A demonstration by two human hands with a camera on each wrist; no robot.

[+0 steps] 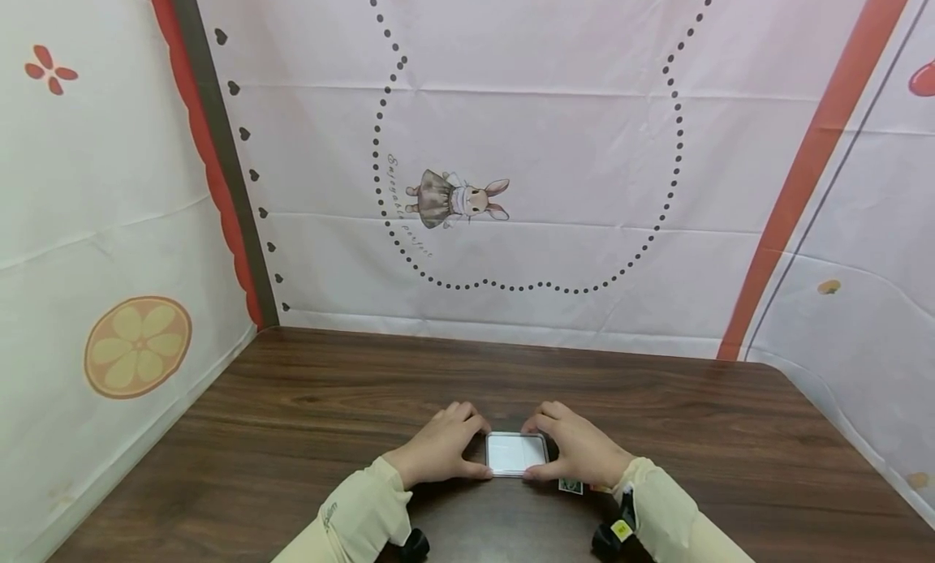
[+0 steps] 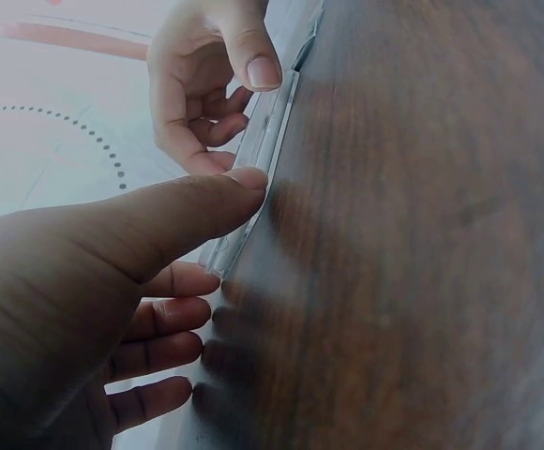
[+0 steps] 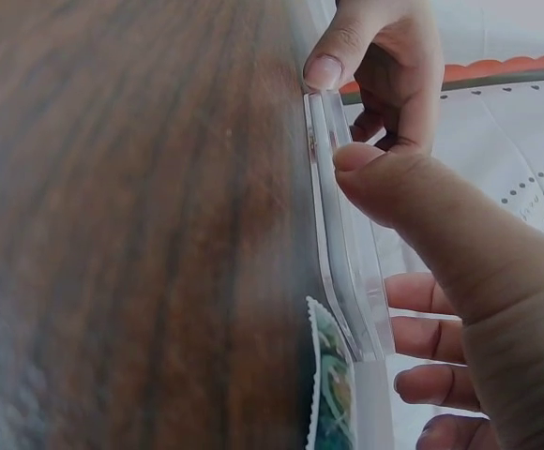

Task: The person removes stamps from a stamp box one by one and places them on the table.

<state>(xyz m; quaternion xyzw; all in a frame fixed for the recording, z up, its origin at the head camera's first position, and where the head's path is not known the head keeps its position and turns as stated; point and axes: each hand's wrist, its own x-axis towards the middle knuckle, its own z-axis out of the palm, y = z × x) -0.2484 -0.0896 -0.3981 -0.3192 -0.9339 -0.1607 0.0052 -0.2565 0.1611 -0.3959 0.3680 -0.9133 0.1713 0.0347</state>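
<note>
A flat, clear plastic case (image 1: 515,454) with a white inside lies on the dark wooden table between both hands. My left hand (image 1: 443,444) holds its left end, thumb at the near corner and fingers at the far one. At the right end my right hand (image 1: 580,444) grips it the same way, its thumb lying on the near edge. Seen side-on in the right wrist view, the case (image 3: 352,253) shows layered clear edges. A small stamp with a scalloped edge (image 3: 332,380) lies beside it, partly under my right hand in the head view.
The brown table (image 1: 329,401) reaches back to a white printed cloth (image 1: 570,157) with a rabbit figure. More cloth hangs on the left and right sides. A small reddish item (image 1: 601,488) shows by the right wrist, mostly hidden.
</note>
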